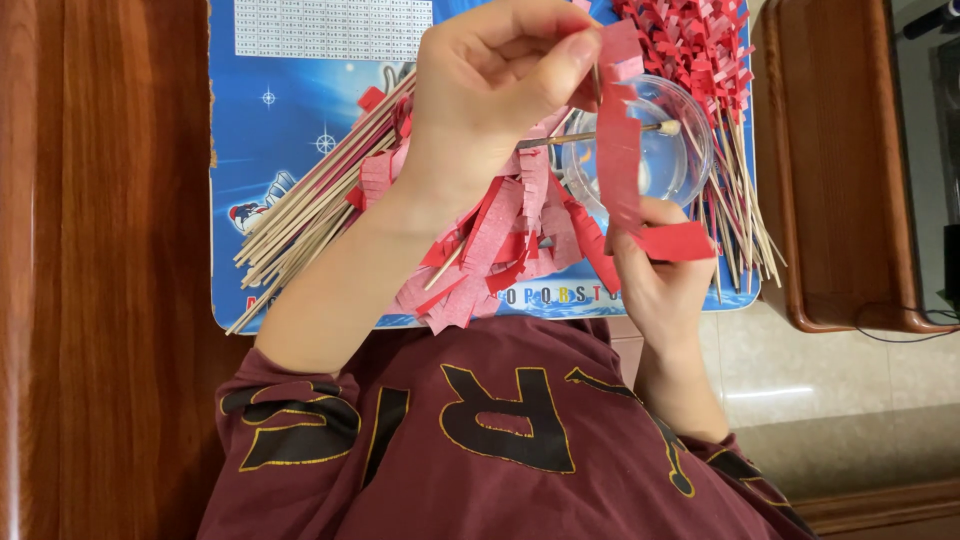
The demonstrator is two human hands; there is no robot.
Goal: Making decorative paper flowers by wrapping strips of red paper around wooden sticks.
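My left hand (495, 85) is raised over the mat and pinches the top end of a red fringed paper strip (618, 150), together with a thin stick. My right hand (650, 275) grips the lower end of that strip, which hangs stretched between both hands. Right behind the strip stands a clear glass bowl (690, 160). A skewer (640, 130) with a white blob on its tip lies across the bowl. A heap of loose red and pink fringed strips (500, 245) lies under my left wrist.
A blue printed mat (280, 130) covers the wooden table (100, 250). Several bare bamboo skewers (310, 205) fan out at the left. Several skewers wrapped in red fringe (705, 50) lie at the top right. A wooden armrest-like frame (840, 200) borders the right side.
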